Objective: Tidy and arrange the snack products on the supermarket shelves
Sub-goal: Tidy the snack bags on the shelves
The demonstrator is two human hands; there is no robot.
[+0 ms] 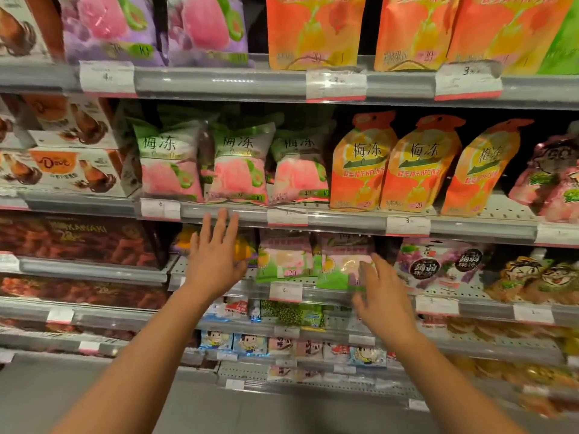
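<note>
Both hands empty, fingers spread: left hand (216, 258) at 9 o'clock of pink bags (316, 261), right hand (380, 296) at 4. Bags leaning; straightening pending.

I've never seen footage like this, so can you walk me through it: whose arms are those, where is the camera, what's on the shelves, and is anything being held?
There is no machine here. The single picture comes from a camera worn on a person's head, looking forward and down, so the two bare arms are that person's own. The left hand and right hand both reach toward a supermarket shelf with fingers spread; neither holds anything. The right hand is next to a pink and green snack bag. The shelf above holds green and pink bags and orange pouches. Boxes sit at the far left.
</note>
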